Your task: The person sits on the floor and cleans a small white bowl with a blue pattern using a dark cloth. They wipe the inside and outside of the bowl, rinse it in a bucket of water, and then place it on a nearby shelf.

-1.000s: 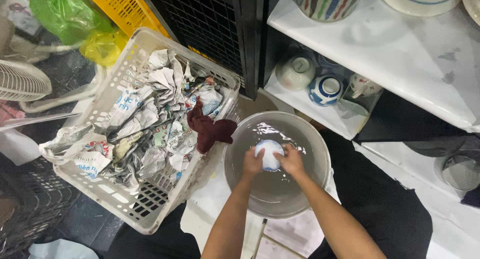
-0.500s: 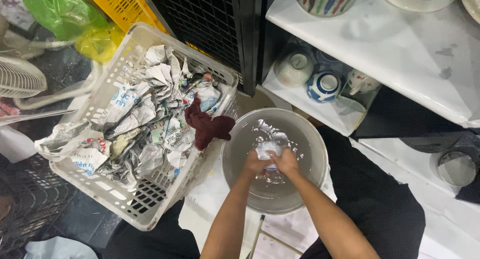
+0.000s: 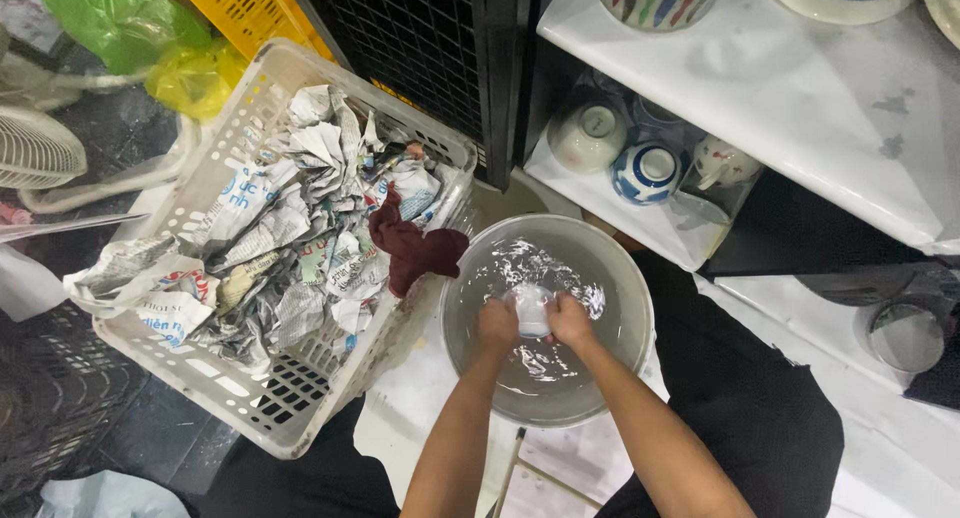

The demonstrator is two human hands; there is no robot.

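Two hands in the basin [image 3: 610, 278], both on one small white cup [image 3: 531, 310] held at the water line near the middle. Left hand [image 3: 497, 328] grips the cup's left side, right hand [image 3: 569, 321] grips its right side; fingers curl around it, so most of the cup is covered and its shape is hard to read. Water is rippled and glaring, bottom of the basin not readable.

Basket [image 3: 290, 418] sits just left of the basin, touching or nearly so; can't tell which. It's packed with crumpled newspaper [image 3: 290, 238], so anything under the paper is hidden. Dark red rag [image 3: 412, 248] hangs over the basket's right rim, reaching the basin edge.

Shelf [image 3: 800, 98] upper right: striped pot and white dishes on top, cut off by the frame. Below it, three small cups [image 3: 646, 171] in shadow, partly behind clear plastic. Fan [image 3: 35, 148] at far left, cropped. Green bag [image 3: 115, 18] and yellow crate [image 3: 240, 8] at top left, both cut off.
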